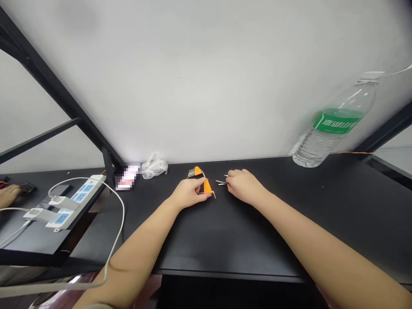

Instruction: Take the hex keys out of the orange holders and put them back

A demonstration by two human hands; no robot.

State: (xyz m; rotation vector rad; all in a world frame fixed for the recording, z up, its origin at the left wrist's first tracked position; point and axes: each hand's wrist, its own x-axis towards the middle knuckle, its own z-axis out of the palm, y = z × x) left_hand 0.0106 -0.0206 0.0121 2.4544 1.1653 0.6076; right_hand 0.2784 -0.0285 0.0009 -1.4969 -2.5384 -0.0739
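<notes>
My left hand (186,194) grips an orange hex key holder (207,187) between thumb and fingers, just above the black desk. A second orange piece (198,171) shows beyond the fingertips, with several short metal key ends at its left side; whether both pieces are joined is hidden. One bent hex key (214,194) sticks out at the near end of the holder. To the right, my right hand (242,183) is closed on thin metal hex keys (221,183), whose ends point left toward the holder. The fingers hide how many there are.
A crumpled clear plastic bag (155,166) lies by the wall. At right stands a large water bottle (334,122) with a green label. A white power strip (80,198) and a looping white cable (123,210) are at left, near another person's hand (9,196).
</notes>
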